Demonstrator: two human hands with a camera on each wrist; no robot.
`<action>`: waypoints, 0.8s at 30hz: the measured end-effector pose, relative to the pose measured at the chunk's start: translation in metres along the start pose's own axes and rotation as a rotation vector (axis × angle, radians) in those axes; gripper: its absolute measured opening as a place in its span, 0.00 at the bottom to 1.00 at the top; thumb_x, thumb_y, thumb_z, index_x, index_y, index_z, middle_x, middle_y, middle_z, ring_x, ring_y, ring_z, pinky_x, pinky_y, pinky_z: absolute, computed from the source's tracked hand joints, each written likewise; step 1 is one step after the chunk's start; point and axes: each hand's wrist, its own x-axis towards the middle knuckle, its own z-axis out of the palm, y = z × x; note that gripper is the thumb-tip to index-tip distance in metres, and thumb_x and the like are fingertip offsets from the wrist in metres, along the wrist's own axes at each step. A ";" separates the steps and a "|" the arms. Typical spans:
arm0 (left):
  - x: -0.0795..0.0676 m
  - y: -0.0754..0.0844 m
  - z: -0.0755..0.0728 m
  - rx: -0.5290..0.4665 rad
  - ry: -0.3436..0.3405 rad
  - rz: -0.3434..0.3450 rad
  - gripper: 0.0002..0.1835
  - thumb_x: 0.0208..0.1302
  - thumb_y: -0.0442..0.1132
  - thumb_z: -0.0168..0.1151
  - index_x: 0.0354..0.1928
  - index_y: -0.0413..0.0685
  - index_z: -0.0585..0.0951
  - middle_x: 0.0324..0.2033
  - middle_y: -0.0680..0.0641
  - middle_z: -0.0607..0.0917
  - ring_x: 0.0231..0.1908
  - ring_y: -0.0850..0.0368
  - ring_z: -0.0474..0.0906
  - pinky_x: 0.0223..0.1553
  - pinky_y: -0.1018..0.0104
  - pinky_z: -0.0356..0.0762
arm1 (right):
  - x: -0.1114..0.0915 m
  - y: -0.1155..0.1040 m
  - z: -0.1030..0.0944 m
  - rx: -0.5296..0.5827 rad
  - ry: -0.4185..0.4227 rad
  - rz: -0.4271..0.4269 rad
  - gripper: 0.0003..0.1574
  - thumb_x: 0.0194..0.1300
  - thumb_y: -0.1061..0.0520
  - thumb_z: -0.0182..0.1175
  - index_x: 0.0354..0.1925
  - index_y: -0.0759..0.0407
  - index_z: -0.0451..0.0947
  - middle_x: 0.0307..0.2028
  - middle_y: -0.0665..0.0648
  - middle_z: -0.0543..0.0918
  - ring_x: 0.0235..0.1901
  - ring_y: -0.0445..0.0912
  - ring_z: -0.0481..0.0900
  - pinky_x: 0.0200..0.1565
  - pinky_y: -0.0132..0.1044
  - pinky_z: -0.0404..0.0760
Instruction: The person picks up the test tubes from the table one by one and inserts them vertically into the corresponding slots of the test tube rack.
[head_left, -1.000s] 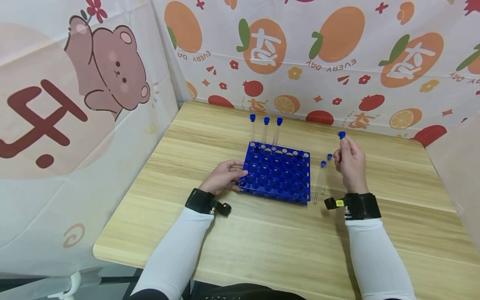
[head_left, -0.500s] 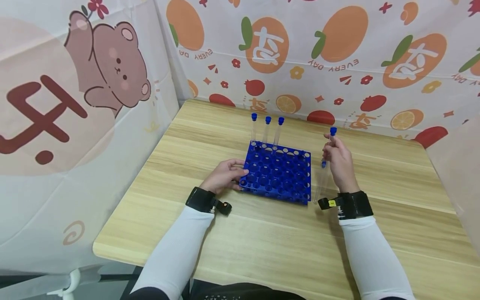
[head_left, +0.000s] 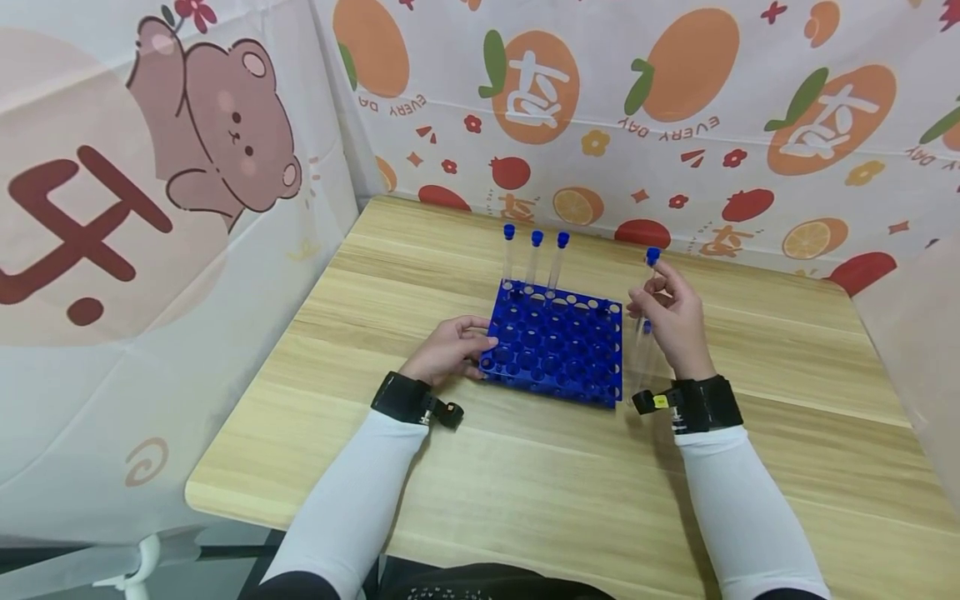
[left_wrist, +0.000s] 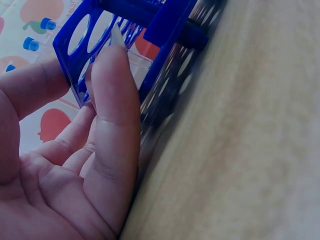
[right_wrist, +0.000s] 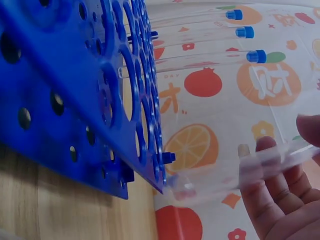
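Note:
A blue test tube rack [head_left: 555, 350] stands on the table, its left edge gripped by my left hand [head_left: 447, 350]. The thumb [left_wrist: 116, 95] lies along the near side of that edge in the left wrist view. To the right of the rack, my right hand [head_left: 677, 321] holds a clear test tube [right_wrist: 215, 182] with a blue cap [head_left: 653, 255]. In the right wrist view the blurred tube is tilted, its rounded end close to the rack's corner. Three capped test tubes [right_wrist: 200, 64] stand in the rack's back row.
Another blue-capped test tube [head_left: 647, 329] lies on the wooden table [head_left: 495, 475] right of the rack, partly hidden by my right hand. A fruit-print curtain [head_left: 600, 125] hangs behind the table, and a bear-print one [head_left: 232, 150] at the left.
My right hand has moved left toward the rack with the test tube, its cap now above the tube lying on the table. The left hand keeps its grip on the rack.

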 end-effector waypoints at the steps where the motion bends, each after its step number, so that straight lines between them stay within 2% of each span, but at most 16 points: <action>1: 0.000 0.000 0.000 -0.001 0.000 0.000 0.23 0.67 0.35 0.62 0.62 0.41 0.71 0.36 0.49 0.83 0.28 0.57 0.79 0.26 0.65 0.87 | 0.000 -0.003 0.001 -0.011 -0.003 -0.010 0.33 0.68 0.59 0.62 0.69 0.54 0.67 0.36 0.53 0.72 0.33 0.44 0.86 0.36 0.30 0.88; 8: 0.000 0.001 -0.001 -0.002 -0.003 0.000 0.24 0.67 0.35 0.62 0.63 0.40 0.71 0.37 0.48 0.83 0.28 0.57 0.79 0.26 0.65 0.87 | -0.004 -0.023 0.007 -0.150 -0.010 -0.055 0.33 0.68 0.57 0.63 0.69 0.54 0.67 0.37 0.52 0.81 0.35 0.47 0.81 0.37 0.25 0.84; 13: 0.000 0.002 -0.001 -0.010 0.003 0.001 0.23 0.66 0.34 0.62 0.62 0.41 0.71 0.37 0.48 0.84 0.28 0.57 0.79 0.26 0.65 0.87 | -0.002 -0.027 0.009 -0.174 -0.045 -0.069 0.34 0.69 0.56 0.62 0.70 0.50 0.65 0.40 0.58 0.85 0.37 0.45 0.82 0.42 0.25 0.84; 18: 0.001 0.000 -0.001 -0.010 0.002 0.006 0.23 0.66 0.34 0.62 0.62 0.41 0.71 0.36 0.49 0.84 0.27 0.57 0.79 0.25 0.64 0.87 | 0.005 -0.017 0.009 -0.145 -0.061 -0.073 0.31 0.70 0.57 0.60 0.68 0.49 0.65 0.45 0.66 0.85 0.39 0.42 0.85 0.46 0.25 0.83; 24: 0.001 -0.001 -0.001 -0.006 -0.003 0.004 0.23 0.66 0.35 0.63 0.62 0.41 0.72 0.35 0.49 0.84 0.27 0.57 0.79 0.26 0.64 0.87 | 0.013 -0.003 0.012 -0.115 -0.052 -0.096 0.24 0.71 0.54 0.59 0.62 0.52 0.68 0.48 0.68 0.83 0.42 0.46 0.85 0.49 0.25 0.83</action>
